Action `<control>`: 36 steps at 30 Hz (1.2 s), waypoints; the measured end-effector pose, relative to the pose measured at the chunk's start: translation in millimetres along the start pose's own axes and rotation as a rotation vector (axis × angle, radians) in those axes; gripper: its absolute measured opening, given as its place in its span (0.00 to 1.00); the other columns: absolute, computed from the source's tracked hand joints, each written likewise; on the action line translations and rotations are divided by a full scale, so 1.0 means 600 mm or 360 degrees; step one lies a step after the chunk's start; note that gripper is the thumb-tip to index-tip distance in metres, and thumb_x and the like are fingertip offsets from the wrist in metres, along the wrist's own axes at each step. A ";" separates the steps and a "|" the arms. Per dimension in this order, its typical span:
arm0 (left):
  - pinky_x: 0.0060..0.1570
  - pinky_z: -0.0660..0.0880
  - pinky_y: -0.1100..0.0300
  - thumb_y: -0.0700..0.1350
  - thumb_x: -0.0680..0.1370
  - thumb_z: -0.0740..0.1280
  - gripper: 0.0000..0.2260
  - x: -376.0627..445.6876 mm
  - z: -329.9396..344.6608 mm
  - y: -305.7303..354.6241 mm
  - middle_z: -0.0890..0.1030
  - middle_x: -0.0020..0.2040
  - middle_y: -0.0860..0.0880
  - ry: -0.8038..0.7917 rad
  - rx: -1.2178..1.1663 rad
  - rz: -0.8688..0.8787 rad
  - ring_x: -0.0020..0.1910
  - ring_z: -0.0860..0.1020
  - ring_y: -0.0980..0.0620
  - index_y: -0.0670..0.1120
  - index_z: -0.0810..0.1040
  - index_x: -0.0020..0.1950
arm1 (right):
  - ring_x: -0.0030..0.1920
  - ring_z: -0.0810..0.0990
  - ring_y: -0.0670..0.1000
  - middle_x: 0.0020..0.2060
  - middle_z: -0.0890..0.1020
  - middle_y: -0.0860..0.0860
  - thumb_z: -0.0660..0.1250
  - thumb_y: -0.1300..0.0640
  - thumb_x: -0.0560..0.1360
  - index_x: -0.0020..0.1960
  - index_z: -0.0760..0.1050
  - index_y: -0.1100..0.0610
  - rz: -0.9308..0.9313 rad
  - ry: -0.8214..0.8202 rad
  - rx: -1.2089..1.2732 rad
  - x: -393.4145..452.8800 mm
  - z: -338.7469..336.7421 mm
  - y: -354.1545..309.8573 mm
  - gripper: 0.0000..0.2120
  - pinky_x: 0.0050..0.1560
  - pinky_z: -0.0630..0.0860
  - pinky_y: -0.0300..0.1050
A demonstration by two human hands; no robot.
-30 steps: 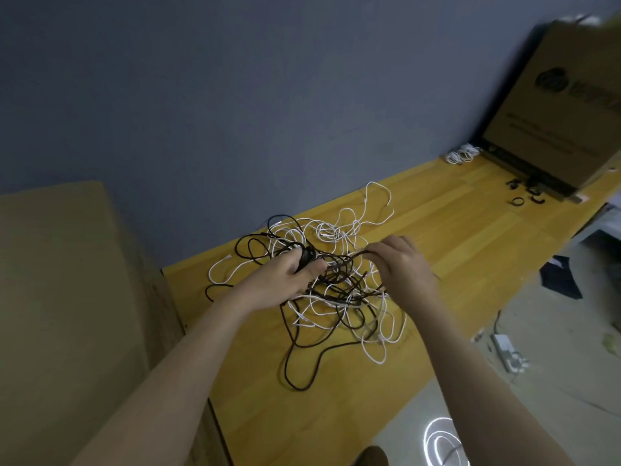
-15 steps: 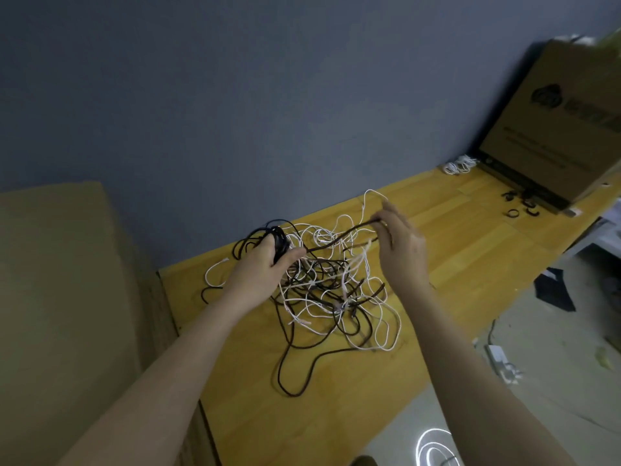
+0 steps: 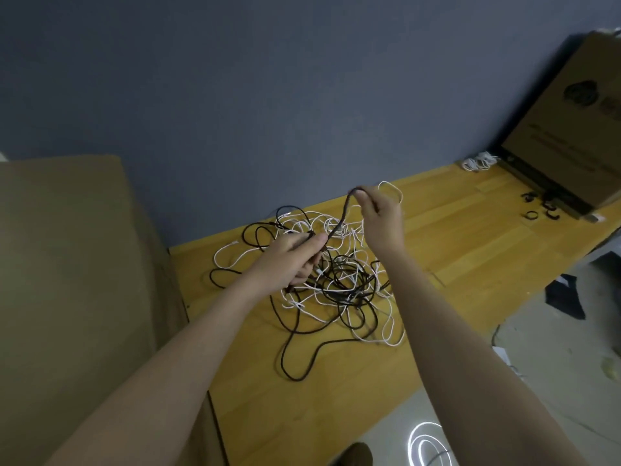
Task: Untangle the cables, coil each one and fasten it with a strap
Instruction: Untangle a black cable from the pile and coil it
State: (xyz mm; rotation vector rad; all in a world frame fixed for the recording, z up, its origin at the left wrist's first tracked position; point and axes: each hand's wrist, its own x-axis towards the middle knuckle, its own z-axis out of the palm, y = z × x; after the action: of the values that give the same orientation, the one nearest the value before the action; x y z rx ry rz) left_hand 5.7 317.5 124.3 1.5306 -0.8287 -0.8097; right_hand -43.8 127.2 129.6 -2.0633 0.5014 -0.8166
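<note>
Cables (image 3: 336, 284), thin black ones and white ones, lie in one loose tangle on the yellow wooden desk (image 3: 453, 237); their number cannot be counted. The left hand (image 3: 292, 257) grips a black cable (image 3: 339, 223) above the tangle, and the right hand (image 3: 381, 220) pinches the same cable higher up. Three black straps (image 3: 541, 210) lie near a cardboard box (image 3: 571, 129), beside one white bundle (image 3: 477, 161).
</note>
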 end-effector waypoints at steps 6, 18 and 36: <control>0.34 0.67 0.66 0.60 0.77 0.55 0.19 0.006 0.002 0.009 0.62 0.24 0.55 0.0114 -0.0308 0.0095 0.23 0.64 0.56 0.44 0.68 0.41 | 0.24 0.63 0.42 0.23 0.68 0.43 0.61 0.56 0.78 0.29 0.69 0.47 0.0185 -0.0703 -0.0244 -0.063 0.080 0.071 0.18 0.29 0.60 0.43; 0.45 0.68 0.75 0.50 0.84 0.54 0.10 0.015 -0.006 -0.010 0.76 0.43 0.48 0.0461 0.0345 0.0101 0.42 0.75 0.66 0.43 0.65 0.49 | 0.35 0.77 0.62 0.36 0.79 0.57 0.56 0.55 0.82 0.61 0.71 0.58 -0.0352 -0.1027 -0.0854 -0.256 0.061 0.083 0.11 0.35 0.73 0.51; 0.35 0.66 0.54 0.73 0.65 0.59 0.34 -0.014 0.010 0.004 0.70 0.34 0.47 -0.0016 0.0696 -0.0101 0.31 0.69 0.52 0.40 0.69 0.43 | 0.43 0.75 0.51 0.44 0.74 0.49 0.71 0.52 0.73 0.47 0.83 0.55 0.0218 -0.0055 -0.0541 -0.118 -0.032 0.092 0.07 0.40 0.65 0.42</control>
State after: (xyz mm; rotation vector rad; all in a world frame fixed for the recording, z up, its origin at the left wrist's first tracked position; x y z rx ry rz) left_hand -3.7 321.5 126.7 1.9454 -1.0149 -0.7107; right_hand -110.6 127.6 66.9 -2.3162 0.7980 -0.6471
